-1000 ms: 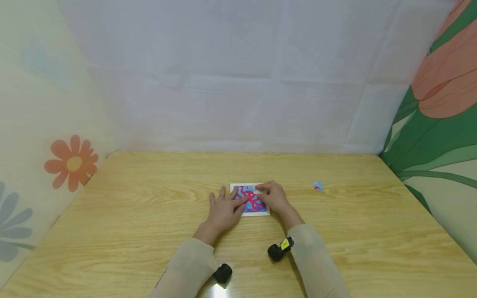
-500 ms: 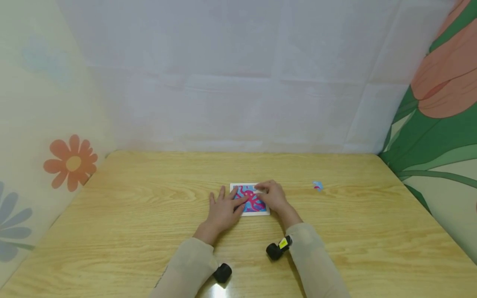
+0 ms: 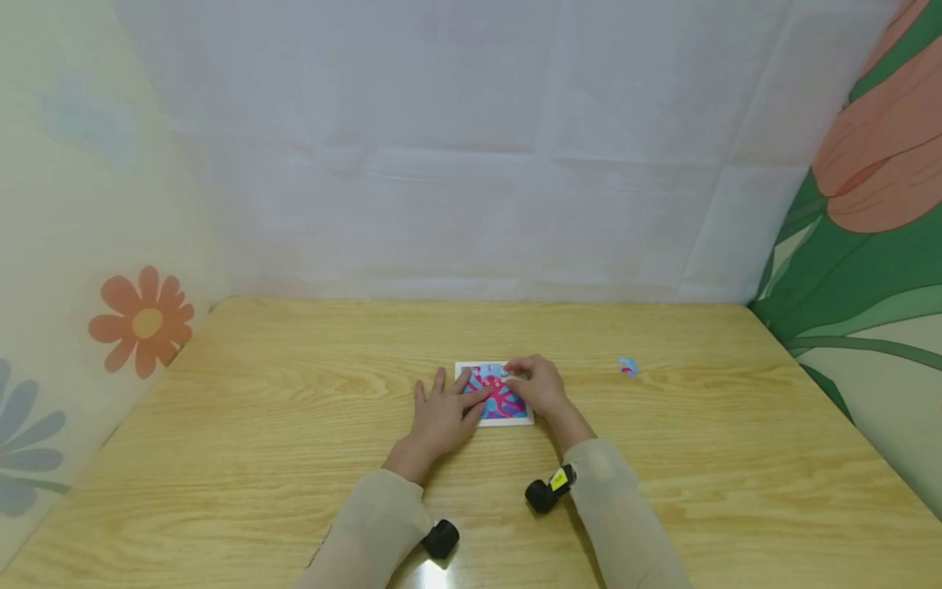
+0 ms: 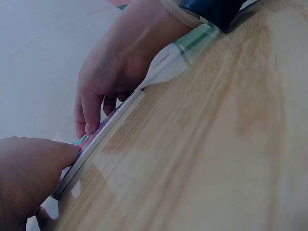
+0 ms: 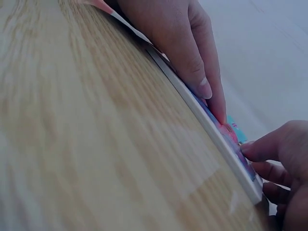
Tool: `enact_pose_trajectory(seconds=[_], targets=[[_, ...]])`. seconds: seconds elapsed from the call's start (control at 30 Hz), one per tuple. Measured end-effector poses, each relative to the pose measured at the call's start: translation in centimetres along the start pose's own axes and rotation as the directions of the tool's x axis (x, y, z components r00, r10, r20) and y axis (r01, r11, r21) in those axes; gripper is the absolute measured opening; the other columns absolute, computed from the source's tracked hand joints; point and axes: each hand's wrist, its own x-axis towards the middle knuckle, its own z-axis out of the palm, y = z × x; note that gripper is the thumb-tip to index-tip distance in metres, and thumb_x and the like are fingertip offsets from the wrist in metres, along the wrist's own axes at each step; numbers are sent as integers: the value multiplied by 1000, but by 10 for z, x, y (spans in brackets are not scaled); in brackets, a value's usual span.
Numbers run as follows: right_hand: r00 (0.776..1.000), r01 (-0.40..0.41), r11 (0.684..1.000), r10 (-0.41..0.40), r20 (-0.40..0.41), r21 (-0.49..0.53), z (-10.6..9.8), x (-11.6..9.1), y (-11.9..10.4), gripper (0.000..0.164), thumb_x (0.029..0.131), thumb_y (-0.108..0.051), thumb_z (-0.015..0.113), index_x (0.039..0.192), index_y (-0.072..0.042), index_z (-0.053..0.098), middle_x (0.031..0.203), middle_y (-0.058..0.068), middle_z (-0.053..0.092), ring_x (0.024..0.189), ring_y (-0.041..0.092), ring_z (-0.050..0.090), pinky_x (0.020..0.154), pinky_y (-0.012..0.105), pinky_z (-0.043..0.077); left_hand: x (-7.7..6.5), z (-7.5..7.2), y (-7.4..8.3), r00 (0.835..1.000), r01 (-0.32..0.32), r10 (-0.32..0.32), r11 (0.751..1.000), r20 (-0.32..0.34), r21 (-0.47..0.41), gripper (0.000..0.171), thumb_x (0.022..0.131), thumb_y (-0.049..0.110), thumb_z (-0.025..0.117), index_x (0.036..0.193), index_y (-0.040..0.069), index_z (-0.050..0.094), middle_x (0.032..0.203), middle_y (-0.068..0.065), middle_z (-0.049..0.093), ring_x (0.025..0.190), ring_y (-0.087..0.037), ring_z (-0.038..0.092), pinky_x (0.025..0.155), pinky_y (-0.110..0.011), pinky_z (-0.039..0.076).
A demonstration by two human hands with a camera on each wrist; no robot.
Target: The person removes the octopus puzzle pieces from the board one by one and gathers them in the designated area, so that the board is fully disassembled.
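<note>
Left hand [image 3: 443,415] rested spread on puzzle [image 3: 504,405] | right hand [image 3: 543,388] bent over its far right corner, grip unclear | loose piece [image 3: 628,367] lay apart

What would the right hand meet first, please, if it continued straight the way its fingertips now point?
Most likely the left hand. In the head view, the right hand points its fingertips leftward across the octopus picture, where the left rests; exact heights are unclear.

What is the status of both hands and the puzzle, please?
Left hand spread on puzzle. Right hand apparently pinching small piece at far right corner. Loose piece lying further right. No obstruction seen.
</note>
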Motion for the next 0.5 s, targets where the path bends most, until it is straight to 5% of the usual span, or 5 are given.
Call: enact_pose_trajectory(seconds=[0.5], targets=[[1000, 11, 994, -12, 4, 109, -3, 6, -2, 7, 71, 0, 63, 79, 0, 62, 70, 3, 57, 65, 15, 50, 61, 26, 42, 2, 2, 4, 1000, 14, -14, 1000, 1, 7, 32, 88, 36, 44, 117, 31, 55, 135, -6, 33, 122, -43, 15, 90, -62, 5]])
